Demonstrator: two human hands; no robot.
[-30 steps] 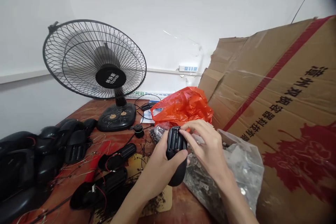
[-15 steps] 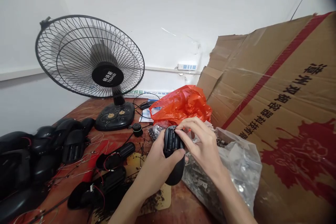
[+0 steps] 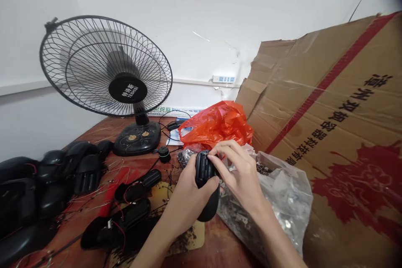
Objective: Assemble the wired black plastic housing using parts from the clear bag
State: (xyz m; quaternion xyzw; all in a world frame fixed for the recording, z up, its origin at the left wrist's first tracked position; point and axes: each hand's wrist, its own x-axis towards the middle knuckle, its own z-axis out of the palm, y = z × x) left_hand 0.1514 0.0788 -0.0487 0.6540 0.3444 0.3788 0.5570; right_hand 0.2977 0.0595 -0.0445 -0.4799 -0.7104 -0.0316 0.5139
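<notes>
My left hand point(image 3: 191, 182) wraps around a black plastic housing point(image 3: 210, 207) with a slotted battery compartment facing up, thumb across its lower end. The housing is tilted above the table. At the compartment's top end, my right hand point(image 3: 237, 167) pinches with thumb and forefinger. A small shiny bit shows by those fingertips, but what they hold is too small to make out. Just under my right hand lies a clear plastic bag point(image 3: 276, 201) of small metal pieces. More black housings point(image 3: 138, 213) with red wires lie left of my left hand.
A black desk fan point(image 3: 136, 138) stands at the back left. Several black casings point(image 3: 53, 184) are piled at the left, among loose wires. An orange plastic bag point(image 3: 220, 125) sits behind my hands. A large cardboard box point(image 3: 314, 104) fills the right side.
My right fingertips have shifted slightly left along the top end of the housing. My left hand keeps its grip, and the view has moved a little.
</notes>
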